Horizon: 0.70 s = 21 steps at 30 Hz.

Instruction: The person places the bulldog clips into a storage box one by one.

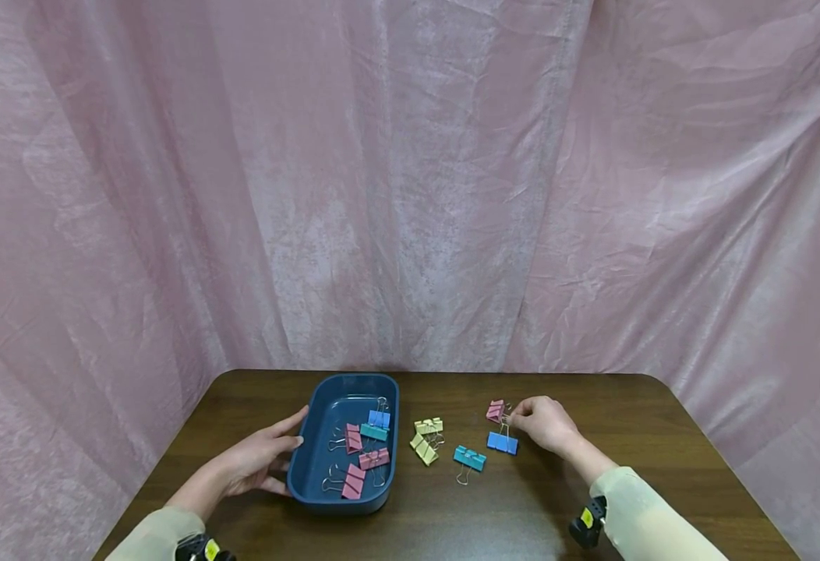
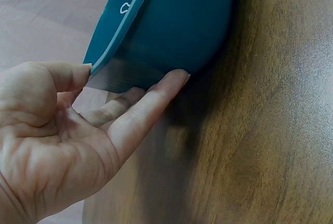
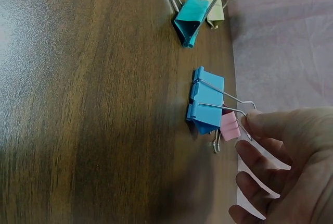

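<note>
My right hand (image 1: 542,423) pinches a wide blue metal binder clip (image 1: 503,443) by its bent silver wire (image 3: 222,107). The blue part looks like a little tent. It's close to a pink metal binder clip (image 1: 496,411), at the brown wooden worktop (image 1: 494,518). My left hand (image 1: 254,463) rests straight fingers against a dark blue tray (image 1: 347,506).

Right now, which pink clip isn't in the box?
The pink clip on the table just behind the blue clip, near the right hand. It is the only pink one outside the box; the other three pink clips lie inside.
</note>
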Available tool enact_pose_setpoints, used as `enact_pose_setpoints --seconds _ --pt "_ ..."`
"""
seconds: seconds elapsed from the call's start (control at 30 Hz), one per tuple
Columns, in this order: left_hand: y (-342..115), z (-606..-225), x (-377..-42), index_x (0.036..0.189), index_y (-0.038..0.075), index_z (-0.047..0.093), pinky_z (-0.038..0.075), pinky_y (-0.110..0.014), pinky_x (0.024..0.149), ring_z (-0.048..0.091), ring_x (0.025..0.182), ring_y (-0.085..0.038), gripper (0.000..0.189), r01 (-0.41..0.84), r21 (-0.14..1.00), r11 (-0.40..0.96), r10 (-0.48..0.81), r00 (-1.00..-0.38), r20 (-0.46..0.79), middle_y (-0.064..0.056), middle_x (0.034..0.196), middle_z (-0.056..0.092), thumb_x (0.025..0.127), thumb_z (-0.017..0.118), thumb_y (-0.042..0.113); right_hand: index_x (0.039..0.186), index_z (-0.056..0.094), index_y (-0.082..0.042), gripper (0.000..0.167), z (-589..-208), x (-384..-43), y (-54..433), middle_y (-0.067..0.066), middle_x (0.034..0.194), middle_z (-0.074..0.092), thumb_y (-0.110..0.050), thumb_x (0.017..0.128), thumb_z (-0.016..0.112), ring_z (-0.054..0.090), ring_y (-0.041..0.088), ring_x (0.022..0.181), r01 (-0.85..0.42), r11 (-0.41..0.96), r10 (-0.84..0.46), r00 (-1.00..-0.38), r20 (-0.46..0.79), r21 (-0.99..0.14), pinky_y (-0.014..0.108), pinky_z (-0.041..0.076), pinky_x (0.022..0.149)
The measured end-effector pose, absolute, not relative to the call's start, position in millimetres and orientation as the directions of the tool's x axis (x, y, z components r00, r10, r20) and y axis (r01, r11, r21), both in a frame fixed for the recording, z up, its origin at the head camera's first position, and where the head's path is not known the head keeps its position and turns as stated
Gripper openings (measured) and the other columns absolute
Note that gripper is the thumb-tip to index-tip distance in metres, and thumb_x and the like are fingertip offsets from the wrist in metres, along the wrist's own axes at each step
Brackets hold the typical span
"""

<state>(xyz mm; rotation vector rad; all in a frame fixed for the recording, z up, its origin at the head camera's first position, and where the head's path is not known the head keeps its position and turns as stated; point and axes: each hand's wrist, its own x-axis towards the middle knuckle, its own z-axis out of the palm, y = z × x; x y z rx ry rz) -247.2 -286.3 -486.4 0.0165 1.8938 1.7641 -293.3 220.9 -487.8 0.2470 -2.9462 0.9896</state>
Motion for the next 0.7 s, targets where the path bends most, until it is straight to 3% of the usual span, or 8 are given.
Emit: enact_pose_setpoints --seconds 0.7 --pt "-287.5 -488.4 -248.5 0.166 0.023 0.006 0.057 -0.063 0.078 0.065 0.113 -0.044 0.069 -0.350 0.927 0.136 0.368 -0.851 -0.376 -0.036 0.145 0.044 0.110 0.046 0.021 0.075 0.072 -0.010 0.018 -485.7 -285.7 225.3 -0.006 0.076 0.064 -0.016 0.092 0.074 0.048 0.013 0.065 -0.163 0.795 -0.162 -0.985 0.054 -0.584 0.030 0.038 0.058"
